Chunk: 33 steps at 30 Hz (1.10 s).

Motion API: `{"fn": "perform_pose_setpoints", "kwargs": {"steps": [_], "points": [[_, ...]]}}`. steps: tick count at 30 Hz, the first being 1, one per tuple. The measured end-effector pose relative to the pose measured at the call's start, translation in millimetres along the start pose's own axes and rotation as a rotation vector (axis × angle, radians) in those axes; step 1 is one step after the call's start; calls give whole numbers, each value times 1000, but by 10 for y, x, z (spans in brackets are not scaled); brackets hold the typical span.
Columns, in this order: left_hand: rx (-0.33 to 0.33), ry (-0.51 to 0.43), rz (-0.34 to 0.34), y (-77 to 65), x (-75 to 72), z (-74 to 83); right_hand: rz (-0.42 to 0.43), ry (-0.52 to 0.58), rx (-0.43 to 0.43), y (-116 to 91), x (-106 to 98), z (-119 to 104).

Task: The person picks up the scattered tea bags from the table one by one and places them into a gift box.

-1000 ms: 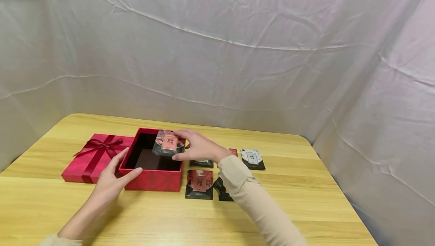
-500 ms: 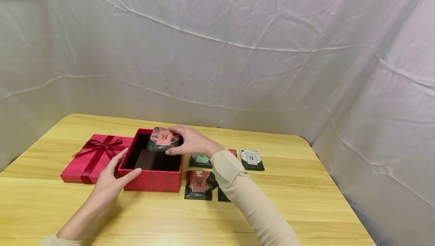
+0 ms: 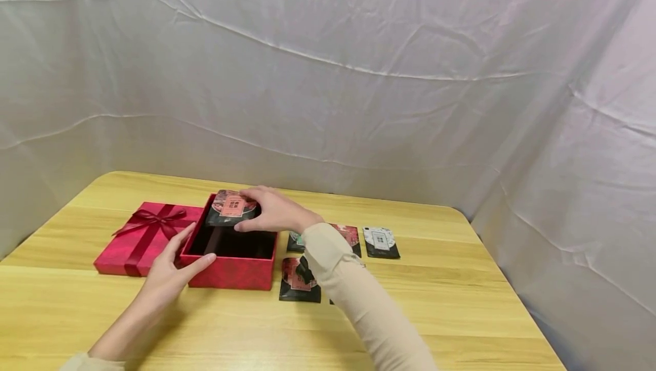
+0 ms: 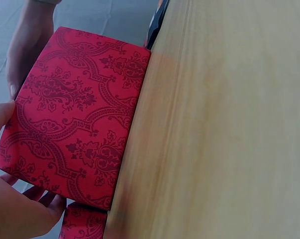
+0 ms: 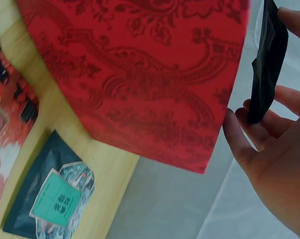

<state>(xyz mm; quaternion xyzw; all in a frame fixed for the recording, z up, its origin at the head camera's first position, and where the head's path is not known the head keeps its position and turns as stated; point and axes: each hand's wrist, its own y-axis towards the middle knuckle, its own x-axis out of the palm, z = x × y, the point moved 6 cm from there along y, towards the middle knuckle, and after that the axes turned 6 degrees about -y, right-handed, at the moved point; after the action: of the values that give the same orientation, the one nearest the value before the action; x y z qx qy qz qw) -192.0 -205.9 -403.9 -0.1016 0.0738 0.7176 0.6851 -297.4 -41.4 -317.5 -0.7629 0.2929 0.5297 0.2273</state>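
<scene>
Pink-labelled sachet (image 3: 229,208) pinched between thumb and fingers of right hand (image 3: 277,210), above red box (image 3: 230,273). Box gripped at near left corner by left hand (image 3: 171,268). Ribboned lid (image 3: 143,240) seen left of box.

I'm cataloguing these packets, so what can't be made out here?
Head view: floor of the red box, partly hidden by the held packet and right hand.
Head view: green-labelled packet, partly behind the right sleeve.
Head view: fine print on the white packet, too small.
Left wrist view: left hand, cut off by the edge.
</scene>
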Motion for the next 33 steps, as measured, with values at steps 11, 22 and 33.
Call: {"fn": "perform_pose_setpoints", "kwargs": {"steps": [11,22,33], "points": [[8,2,1,5,42,29,-39,43,-11,86,81,-28],[6,6,-3,15,64,39,-82,-59,36,120,165,-33],[-5,-16,-5,7,80,54,-97,-110,30,134,221,-77]]}}
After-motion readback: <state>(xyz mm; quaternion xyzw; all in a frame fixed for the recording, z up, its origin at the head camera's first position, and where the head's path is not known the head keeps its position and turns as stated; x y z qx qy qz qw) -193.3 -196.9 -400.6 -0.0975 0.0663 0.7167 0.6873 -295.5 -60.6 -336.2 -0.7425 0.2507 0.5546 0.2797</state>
